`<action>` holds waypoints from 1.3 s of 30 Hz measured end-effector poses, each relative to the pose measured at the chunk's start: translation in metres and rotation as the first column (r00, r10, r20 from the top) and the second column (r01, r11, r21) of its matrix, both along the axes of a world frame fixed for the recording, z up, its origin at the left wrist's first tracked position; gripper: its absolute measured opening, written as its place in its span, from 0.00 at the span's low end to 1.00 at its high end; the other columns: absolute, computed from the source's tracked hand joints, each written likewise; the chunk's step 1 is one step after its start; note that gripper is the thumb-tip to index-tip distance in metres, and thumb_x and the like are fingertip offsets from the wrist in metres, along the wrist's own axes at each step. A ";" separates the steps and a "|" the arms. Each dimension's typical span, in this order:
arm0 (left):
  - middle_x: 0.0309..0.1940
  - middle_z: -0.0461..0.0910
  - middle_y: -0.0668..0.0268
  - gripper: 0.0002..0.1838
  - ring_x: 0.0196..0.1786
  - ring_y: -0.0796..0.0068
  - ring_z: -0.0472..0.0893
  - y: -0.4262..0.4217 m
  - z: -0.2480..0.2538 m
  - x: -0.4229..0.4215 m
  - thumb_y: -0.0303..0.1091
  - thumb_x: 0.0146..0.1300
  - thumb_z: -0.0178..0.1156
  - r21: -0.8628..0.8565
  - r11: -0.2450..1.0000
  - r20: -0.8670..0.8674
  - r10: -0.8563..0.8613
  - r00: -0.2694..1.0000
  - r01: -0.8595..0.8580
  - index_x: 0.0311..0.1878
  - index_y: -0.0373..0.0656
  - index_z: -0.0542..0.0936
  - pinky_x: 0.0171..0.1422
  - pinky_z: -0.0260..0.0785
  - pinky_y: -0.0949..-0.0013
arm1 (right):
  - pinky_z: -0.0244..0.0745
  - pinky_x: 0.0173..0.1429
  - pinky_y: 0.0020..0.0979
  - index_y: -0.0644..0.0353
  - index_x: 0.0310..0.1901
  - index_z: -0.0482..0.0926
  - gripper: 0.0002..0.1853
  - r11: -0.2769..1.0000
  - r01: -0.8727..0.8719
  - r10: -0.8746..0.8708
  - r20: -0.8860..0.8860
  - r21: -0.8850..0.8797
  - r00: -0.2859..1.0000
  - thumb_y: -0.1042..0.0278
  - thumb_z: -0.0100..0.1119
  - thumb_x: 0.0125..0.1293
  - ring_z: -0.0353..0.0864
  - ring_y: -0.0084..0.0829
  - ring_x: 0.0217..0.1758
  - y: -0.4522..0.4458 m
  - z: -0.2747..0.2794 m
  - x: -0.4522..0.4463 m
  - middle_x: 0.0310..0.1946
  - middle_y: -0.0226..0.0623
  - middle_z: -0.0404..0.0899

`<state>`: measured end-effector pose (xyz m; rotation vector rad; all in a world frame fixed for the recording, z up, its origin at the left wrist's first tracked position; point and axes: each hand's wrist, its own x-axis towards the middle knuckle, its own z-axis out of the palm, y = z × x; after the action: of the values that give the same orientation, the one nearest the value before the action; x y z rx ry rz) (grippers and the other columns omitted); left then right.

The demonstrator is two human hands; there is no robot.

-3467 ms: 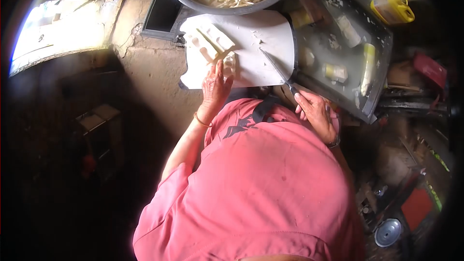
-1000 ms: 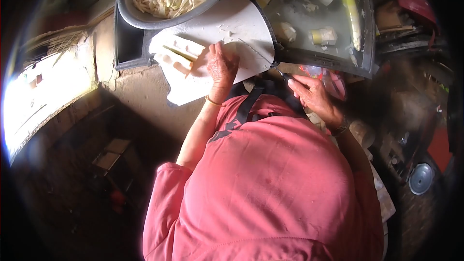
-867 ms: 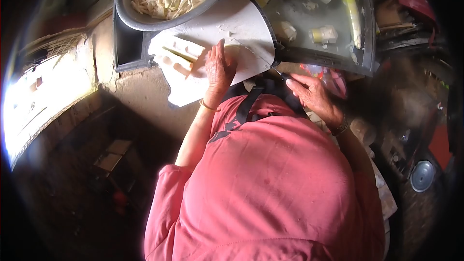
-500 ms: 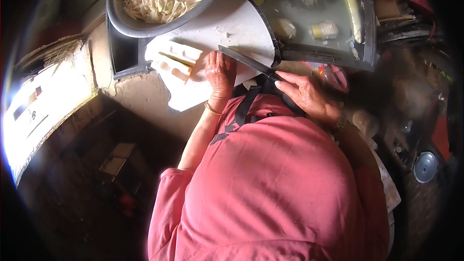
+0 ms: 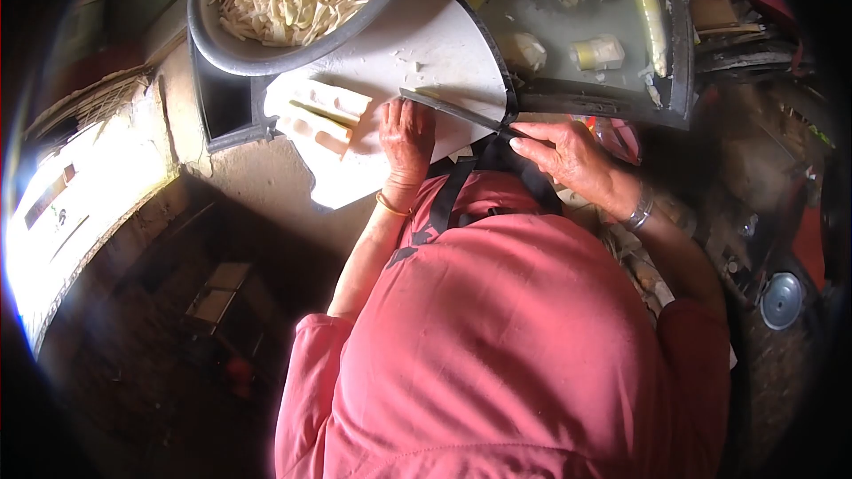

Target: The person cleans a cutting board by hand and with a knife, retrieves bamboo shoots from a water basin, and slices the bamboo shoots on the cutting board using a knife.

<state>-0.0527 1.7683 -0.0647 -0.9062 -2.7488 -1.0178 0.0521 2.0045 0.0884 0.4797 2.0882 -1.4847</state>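
Observation:
My right hand (image 5: 572, 162) grips the handle end of a long knife (image 5: 454, 110), its thumb and fingers closed there. The blade lies slantwise over a white cutting board (image 5: 435, 40), its tip just beyond my left fingertips. My left hand (image 5: 408, 140) rests on the board with fingers curled and pressed together; whatever they hold is hidden beneath them. Left of that hand lie split, hollow pieces of what looks like bamboo shoot (image 5: 321, 115), pale and sunlit. Small pale scraps lie above the blade.
A grey basin (image 5: 206, 44) full of pale shreds overlaps the board's far left. At the far right, a dark-rimmed tray (image 5: 603, 105) holds cloudy liquid and several pale and yellow-green shoot sections (image 5: 648, 22). A round metal lid (image 5: 782, 301) lies low on the right.
My right forearm and elbow have swung outward to the right, and the wrist with its band shows more. The knife has shifted slightly; my left hand stays nearly in place.

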 end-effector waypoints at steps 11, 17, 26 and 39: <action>0.40 0.76 0.51 0.18 0.45 0.47 0.75 -0.001 -0.004 0.000 0.26 0.54 0.65 -0.026 1.000 -0.038 -0.001 0.999 0.000 0.49 0.36 0.77 0.51 0.70 0.50 | 0.65 0.22 0.27 0.63 0.43 0.84 0.16 0.991 0.096 -0.100 -0.036 -0.094 0.994 0.56 0.58 0.74 0.70 0.17 0.21 -0.024 -0.059 -0.013 0.16 0.31 0.70; 0.40 0.76 0.52 0.18 0.45 0.47 0.75 -0.003 -0.006 0.001 0.27 0.54 0.66 -0.042 0.999 -0.010 0.001 1.000 -0.001 0.49 0.36 0.77 0.51 0.70 0.51 | 0.67 0.23 0.27 0.62 0.45 0.85 0.18 0.980 0.128 -0.154 -0.178 -0.150 0.972 0.53 0.59 0.73 0.70 0.17 0.22 -0.037 -0.084 -0.021 0.18 0.29 0.70; 0.40 0.75 0.51 0.17 0.46 0.45 0.75 -0.006 0.003 0.007 0.28 0.53 0.66 0.035 0.997 -0.007 0.064 0.998 -0.064 0.46 0.37 0.77 0.52 0.69 0.50 | 0.72 0.28 0.29 0.62 0.51 0.84 0.19 0.975 0.160 -0.165 -0.015 -0.153 0.986 0.54 0.59 0.73 0.73 0.22 0.23 -0.024 -0.014 0.007 0.20 0.31 0.75; 0.37 0.76 0.52 0.11 0.43 0.47 0.75 -0.006 -0.003 0.003 0.25 0.55 0.64 0.001 1.000 -0.023 0.022 1.000 -0.022 0.42 0.37 0.77 0.49 0.70 0.51 | 0.77 0.46 0.35 0.66 0.54 0.82 0.20 0.998 -0.046 0.041 0.150 0.033 0.988 0.56 0.59 0.72 0.87 0.44 0.45 -0.024 -0.006 -0.009 0.42 0.56 0.84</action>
<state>-0.0492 1.7621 -0.0679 -0.8798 -2.7332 -0.9994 0.0432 1.9801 0.0825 0.5385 1.9988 -1.3462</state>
